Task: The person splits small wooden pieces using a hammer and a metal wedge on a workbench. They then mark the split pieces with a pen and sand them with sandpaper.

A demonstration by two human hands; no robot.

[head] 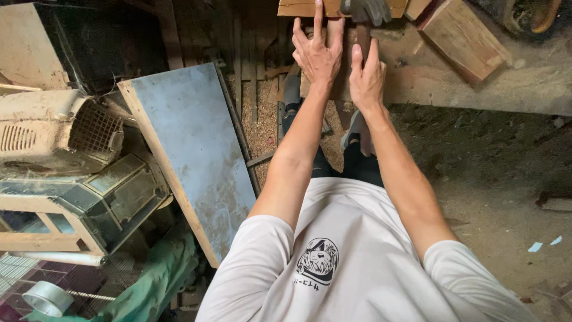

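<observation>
My left hand (317, 56) lies flat, fingers spread, on a brown wooden piece (341, 89) in front of my legs. Beside it, my right hand (366, 77) rests flat on the same wood, its fingers along a narrow dark strip (363, 34). Neither hand closes around anything. At the top edge another person's hand in a grey glove (364, 9) rests on a pale wooden board (304, 8) just beyond my fingertips. How the wooden pieces join under my hands is hidden.
A long blue-grey panel (190, 149) leans at the left, next to a dusty machine (59, 131) with a mesh guard. A wooden block (468, 36) lies at the top right. Sawdust (262, 113) covers the ground. A green cloth (155, 280) and a tape roll (47, 298) lie at the bottom left.
</observation>
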